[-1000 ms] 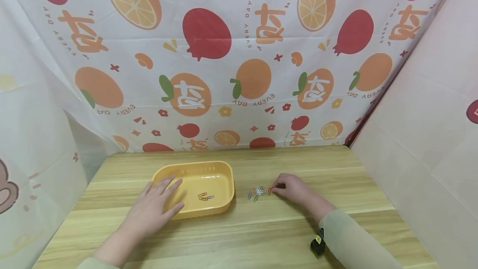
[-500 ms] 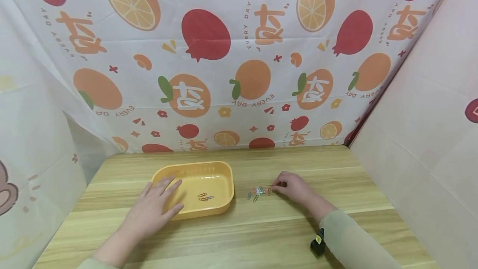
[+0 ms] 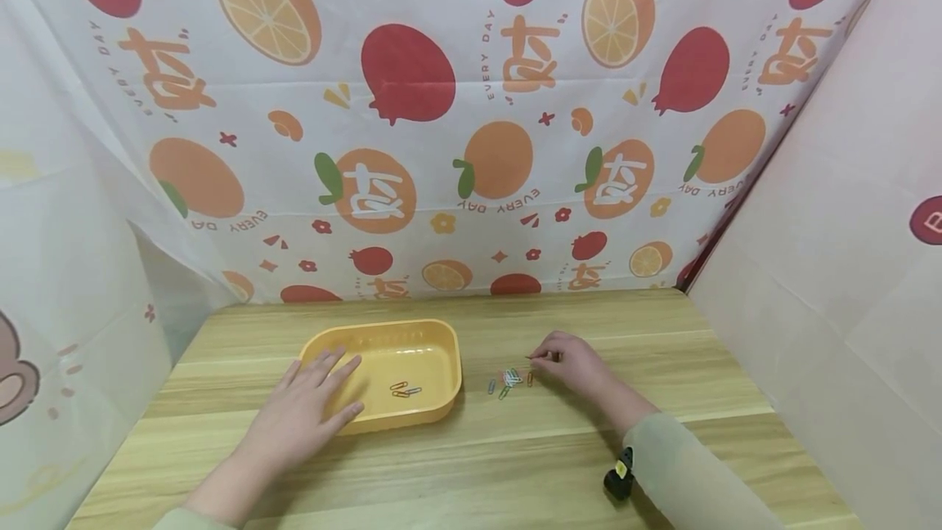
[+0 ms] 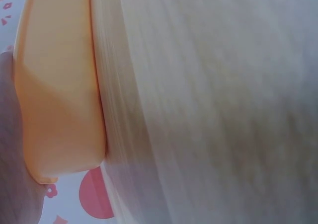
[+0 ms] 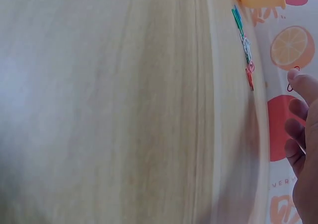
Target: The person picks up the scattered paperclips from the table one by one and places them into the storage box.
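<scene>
Right hand (image 3: 570,363) has lifted a red paperclip (image 5: 290,88), clear of the tray rim (image 3: 459,360).

Below my left hand (image 3: 294,415) and right hand (image 3: 580,368) I see a wood-grained tabletop (image 3: 456,481). Beyond them hangs a white cloth (image 3: 434,129) printed with oranges (image 3: 499,159), red fruit (image 3: 409,72) and small flowers (image 3: 443,223). Left of my left hand, a pale curtain (image 3: 81,268) shows a brown figure (image 3: 16,375); right of my right hand, a plain sheet (image 3: 824,244) bears a red disc (image 3: 929,221).

My head camera is looking forward and down over the table (image 3: 515,473); my wrist cameras are looking low across it, turned sideways, the left close on the tray (image 4: 59,95), the right sharing the clips (image 5: 247,46) with the head view.
</scene>
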The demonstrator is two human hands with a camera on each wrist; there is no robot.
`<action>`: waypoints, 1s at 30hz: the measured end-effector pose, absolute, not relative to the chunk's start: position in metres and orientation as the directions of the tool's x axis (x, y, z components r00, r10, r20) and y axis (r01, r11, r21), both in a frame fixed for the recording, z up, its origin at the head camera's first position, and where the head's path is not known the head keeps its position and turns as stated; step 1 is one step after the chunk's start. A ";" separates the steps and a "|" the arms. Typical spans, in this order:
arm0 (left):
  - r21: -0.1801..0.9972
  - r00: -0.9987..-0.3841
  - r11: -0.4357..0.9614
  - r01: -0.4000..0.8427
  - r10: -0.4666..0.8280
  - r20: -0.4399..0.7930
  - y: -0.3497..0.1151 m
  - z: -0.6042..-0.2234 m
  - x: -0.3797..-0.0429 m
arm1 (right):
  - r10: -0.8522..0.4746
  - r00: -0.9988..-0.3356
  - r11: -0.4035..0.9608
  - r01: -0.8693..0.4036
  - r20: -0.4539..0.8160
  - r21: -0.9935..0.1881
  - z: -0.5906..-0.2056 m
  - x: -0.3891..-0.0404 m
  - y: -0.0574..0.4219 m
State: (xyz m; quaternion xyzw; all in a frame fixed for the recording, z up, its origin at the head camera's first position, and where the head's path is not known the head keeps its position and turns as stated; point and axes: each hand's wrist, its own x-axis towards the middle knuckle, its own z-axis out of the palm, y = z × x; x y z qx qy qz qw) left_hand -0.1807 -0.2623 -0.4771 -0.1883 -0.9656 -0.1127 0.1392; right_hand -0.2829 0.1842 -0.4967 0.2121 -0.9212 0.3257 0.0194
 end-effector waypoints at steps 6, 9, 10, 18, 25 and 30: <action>0.146 -0.880 0.903 0.405 0.341 0.332 -0.261 -0.477 -0.178 | -0.387 -0.897 0.674 -0.434 0.215 -0.598 -0.492 -0.282 0.175; 0.137 -0.879 0.904 0.405 0.343 0.332 -0.262 -0.477 -0.178 | -0.393 -0.891 0.660 -0.445 0.227 -0.605 -0.490 -0.283 0.168; 0.138 -0.879 0.904 0.405 0.344 0.330 -0.262 -0.476 -0.177 | -0.397 -0.888 0.657 -0.451 0.230 -0.604 -0.489 -0.283 0.166; 0.138 -0.883 0.906 0.401 0.342 0.323 -0.261 -0.477 -0.177 | -0.414 -0.877 0.620 -0.469 0.244 -0.629 -0.482 -0.283 0.150; 0.130 -0.881 0.906 0.402 0.345 0.325 -0.261 -0.478 -0.178 | -0.434 -0.865 0.595 -0.486 0.252 -0.640 -0.478 -0.287 0.133; 0.136 -0.892 0.909 0.394 0.342 0.297 -0.262 -0.478 -0.179 | -0.430 -0.864 0.579 -0.487 0.262 -0.654 -0.473 -0.289 0.120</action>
